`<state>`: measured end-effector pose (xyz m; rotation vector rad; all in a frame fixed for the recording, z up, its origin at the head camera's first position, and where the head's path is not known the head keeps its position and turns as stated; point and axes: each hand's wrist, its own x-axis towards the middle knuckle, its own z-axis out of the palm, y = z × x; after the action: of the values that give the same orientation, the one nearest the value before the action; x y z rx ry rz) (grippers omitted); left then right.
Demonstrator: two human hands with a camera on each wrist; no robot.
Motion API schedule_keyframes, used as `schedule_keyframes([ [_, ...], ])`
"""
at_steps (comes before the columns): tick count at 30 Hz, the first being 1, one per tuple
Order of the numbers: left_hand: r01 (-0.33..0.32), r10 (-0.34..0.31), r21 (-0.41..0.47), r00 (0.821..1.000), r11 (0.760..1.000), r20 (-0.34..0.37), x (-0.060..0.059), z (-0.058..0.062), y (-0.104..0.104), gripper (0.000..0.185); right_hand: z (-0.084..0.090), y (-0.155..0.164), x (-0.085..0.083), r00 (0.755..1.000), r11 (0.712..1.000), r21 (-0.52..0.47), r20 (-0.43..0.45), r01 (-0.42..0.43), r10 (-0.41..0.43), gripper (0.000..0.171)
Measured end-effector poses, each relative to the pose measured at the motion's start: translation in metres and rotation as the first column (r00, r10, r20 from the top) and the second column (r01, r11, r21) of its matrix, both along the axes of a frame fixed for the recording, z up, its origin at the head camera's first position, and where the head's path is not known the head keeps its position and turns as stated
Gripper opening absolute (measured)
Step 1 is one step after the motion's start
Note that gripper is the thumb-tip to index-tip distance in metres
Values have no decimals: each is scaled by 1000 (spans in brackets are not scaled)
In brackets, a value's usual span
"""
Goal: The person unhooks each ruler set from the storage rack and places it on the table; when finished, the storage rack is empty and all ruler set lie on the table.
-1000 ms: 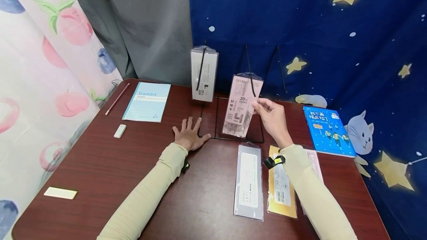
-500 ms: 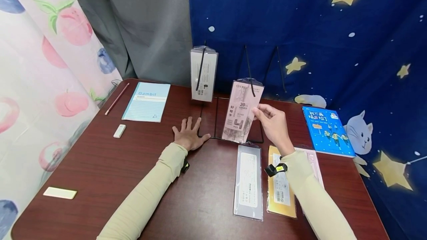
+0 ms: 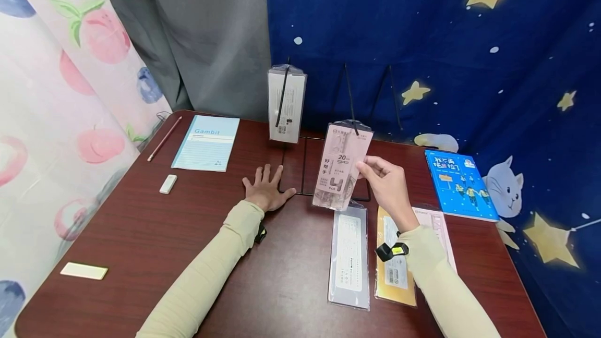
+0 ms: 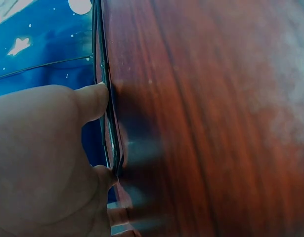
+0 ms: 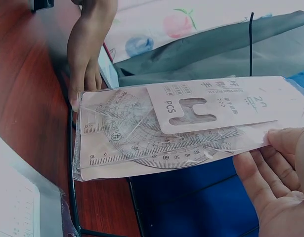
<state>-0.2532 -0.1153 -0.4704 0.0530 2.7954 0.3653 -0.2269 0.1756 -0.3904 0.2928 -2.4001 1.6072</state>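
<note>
My right hand [image 3: 387, 184] pinches the right edge of a pink ruler set [image 3: 345, 163] in a clear plastic packet, thumb in front. Clear rulers and a protractor show through it in the right wrist view. The packet hangs tilted, its top overlapped by the tip of the middle hook [image 3: 349, 90] of a black wire rack. With fingers spread, my left hand [image 3: 265, 193] rests on the table beside the rack's base; its thumb [image 4: 95, 102] lies at the base wire in the left wrist view. A white-backed packet [image 3: 287, 103] hangs on the left hook.
Grey [image 3: 334, 280], yellow [image 3: 399, 297] and pink [image 3: 434, 220] packets lie at front right, partly under my right forearm. A blue book [image 3: 462, 186] is at far right. Left lie a notebook [image 3: 206, 145], pencil [image 3: 164, 139], eraser [image 3: 168, 184] and pale strip [image 3: 83, 270]. Curtains stand behind.
My right hand has moved down and slightly right, bringing the pink ruler set lower, so the hook's tip now overlaps only its top. My left hand has stayed still.
</note>
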Motion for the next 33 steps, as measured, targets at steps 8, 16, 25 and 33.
schedule_keyframes([
  [8, 2, -2, 2, 1000, 1000, 13, -2, -3, 1, 85, 0, 3, 13, 1000, 999, 44, 22, 9, -10, 28],
  [16, 8, -7, -21, 999, 1000, 34, -6, -6, 0, 85, 2, 5, 26, 999, 999, 37, 35, -7, 6, 25],
  [25, 6, -6, 2, 1000, 1000, -4, 0, 0, 1, 83, 5, 5, 42, 999, 999, 9, 43, -32, 32, 22],
  [33, 6, -6, 3, 1000, 1000, -8, -1, 0, 1, 84, -2, -6, 56, 995, 997, 22, 66, -74, 72, 18],
])
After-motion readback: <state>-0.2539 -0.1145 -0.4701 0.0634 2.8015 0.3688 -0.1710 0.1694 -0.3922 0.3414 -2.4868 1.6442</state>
